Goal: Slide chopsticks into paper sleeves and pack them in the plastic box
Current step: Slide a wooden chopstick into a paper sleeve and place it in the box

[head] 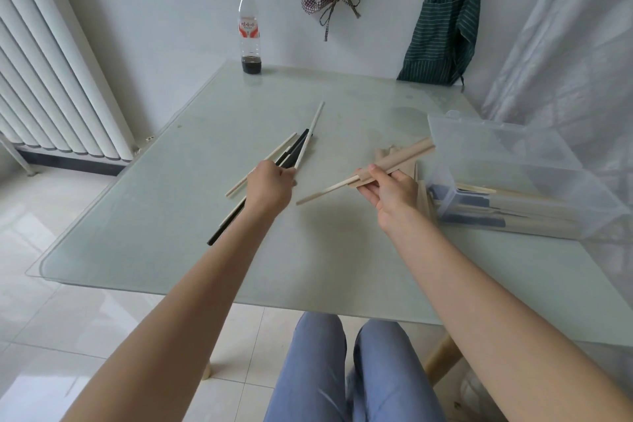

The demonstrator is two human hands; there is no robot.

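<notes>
A pair of pale wooden chopsticks (320, 191) sits partly inside a brown paper sleeve (394, 160), the bare ends projecting toward you and to the left; your right hand (388, 191) holds the sleeve near its open mouth, thumb on top and fingers curled beneath, which appears to keep the mouth steady while the sticks are seated. Just behind and under that hand lies a small stack of spare sleeves (416, 168) on the desk (342, 250), kept within reach of the holding hand. Your left hand (270, 187) is lowered over the loose chopsticks (294, 151), a fanned group of black, pale wood and white sticks lying diagonally; its fingers are curled down around or onto them, though whether they already pinch a stick cannot be told from this angle. The likely purpose is to select the next pair while the right hand finishes the current one. To the right, the clear plastic box (520, 195) stands open with its lid (496, 140) tilted back, and several sleeved pairs already lie lengthwise inside, so the packing is judged partly done. Farther off, a bottle (249, 31) with dark liquid at its base stands at the desk's far edge, below two aprons hanging on the wall
</notes>
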